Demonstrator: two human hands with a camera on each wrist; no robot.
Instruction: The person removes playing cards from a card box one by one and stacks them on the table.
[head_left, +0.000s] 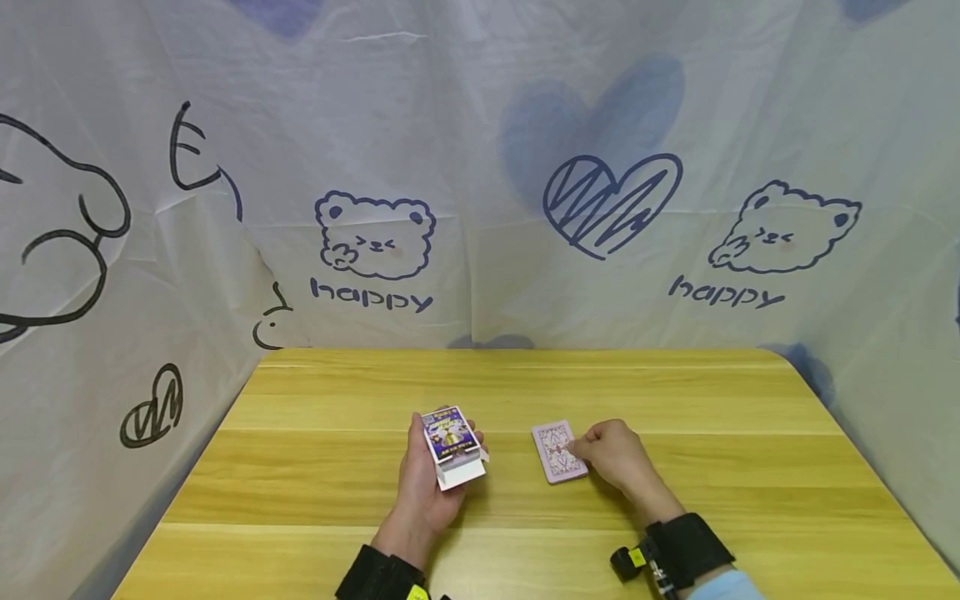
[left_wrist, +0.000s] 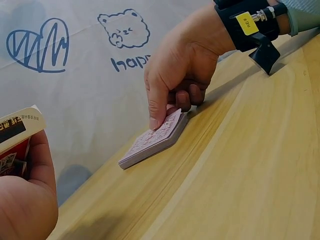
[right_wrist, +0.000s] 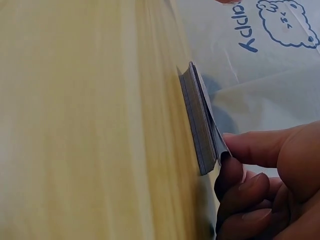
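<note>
In the head view, most fingers of the left hand (head_left: 426,493) are hidden behind a small purple-and-blue printed cardboard card box (head_left: 452,435), whose lettering is too small to be read. Its white flap is hinged out toward the wrist. To the right of that grip, a neat stack of white-edged playing cards with pink-and-red patterned backs (head_left: 553,452) is seen lying on a yellow wood-grain table (head_left: 300,467). The box is held between thumb and fingertips, palm turned up; the stack's near right side is met by the right hand (head_left: 618,457), lowered from the right with fingers bent.

In the left wrist view, the box is cut off by the frame's edge, and only a pale end and a red-toned side are shown. The stack's corner is pinched, the right thumb pressed on top and the fingers partly hidden behind it.

In the right wrist view, a raised corner above the stack's layered edge is gripped narrowly between thumb and forefinger; how many cards are lifted cannot be told.
</note>
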